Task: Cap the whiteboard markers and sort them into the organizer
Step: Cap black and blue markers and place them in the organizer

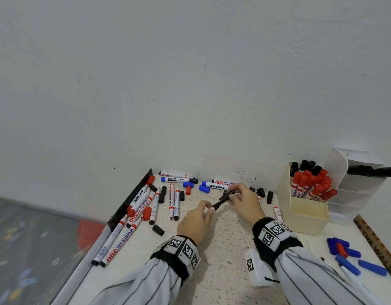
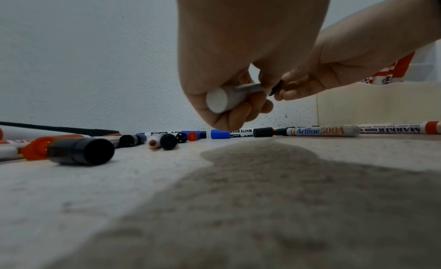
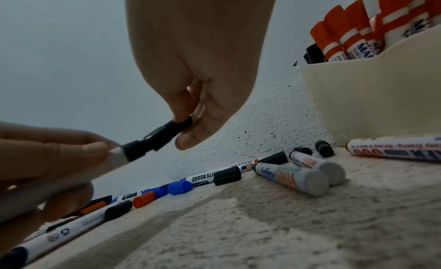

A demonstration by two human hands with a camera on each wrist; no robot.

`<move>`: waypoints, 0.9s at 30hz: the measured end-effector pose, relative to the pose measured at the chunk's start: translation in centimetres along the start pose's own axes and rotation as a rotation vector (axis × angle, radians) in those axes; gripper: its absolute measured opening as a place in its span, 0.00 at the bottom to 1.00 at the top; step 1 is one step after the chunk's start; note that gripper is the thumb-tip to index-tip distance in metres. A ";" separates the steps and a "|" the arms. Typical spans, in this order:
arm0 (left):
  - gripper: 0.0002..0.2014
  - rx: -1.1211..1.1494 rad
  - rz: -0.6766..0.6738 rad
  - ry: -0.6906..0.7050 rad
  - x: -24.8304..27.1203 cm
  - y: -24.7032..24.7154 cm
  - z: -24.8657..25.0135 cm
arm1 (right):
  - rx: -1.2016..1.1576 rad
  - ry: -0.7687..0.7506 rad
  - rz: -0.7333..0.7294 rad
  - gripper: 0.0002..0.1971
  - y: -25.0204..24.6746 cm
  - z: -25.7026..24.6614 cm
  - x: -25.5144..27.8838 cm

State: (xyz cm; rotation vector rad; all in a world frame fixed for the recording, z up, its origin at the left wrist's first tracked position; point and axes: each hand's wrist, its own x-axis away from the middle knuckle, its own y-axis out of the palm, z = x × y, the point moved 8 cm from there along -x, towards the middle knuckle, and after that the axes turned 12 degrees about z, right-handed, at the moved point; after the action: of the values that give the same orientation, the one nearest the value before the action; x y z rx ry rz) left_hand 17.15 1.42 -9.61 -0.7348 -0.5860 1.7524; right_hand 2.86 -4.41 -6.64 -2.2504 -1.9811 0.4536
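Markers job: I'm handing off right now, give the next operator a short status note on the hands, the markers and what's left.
Left hand grips a marker by its white barrel. Right hand pinches a black cap, on the marker's tip; whether fully seated, cannot tell.
Done: capped red and black markers stand in the organizer.
Left: many markers and loose caps on the table, plus blue ones at the right.
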 end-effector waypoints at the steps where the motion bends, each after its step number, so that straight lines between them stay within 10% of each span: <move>1: 0.11 0.021 0.000 -0.001 0.0 0.0 0.1 | -0.002 0.001 -0.015 0.12 0.1 0.0 0.1; 9: 0.10 0.126 0.045 0.055 0.0 -0.7 0.8 | 0.145 -0.054 -0.059 0.04 0.0 -0.5 0.6; 16: 0.13 0.003 0.053 0.206 0.2 -0.8 2.0 | 0.414 -0.092 -0.159 0.22 0.1 -1.2 0.9; 27: 0.11 0.389 -0.078 0.050 0.3 0.1 1.4 | 0.395 -0.074 -0.227 0.20 0.9 -2.0 1.7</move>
State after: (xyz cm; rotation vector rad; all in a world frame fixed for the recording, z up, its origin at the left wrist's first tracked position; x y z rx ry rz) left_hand 15.95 1.65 -8.77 -0.4749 -0.2239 1.7025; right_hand 4.46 -2.63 -5.29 -1.7748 -1.9417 0.8254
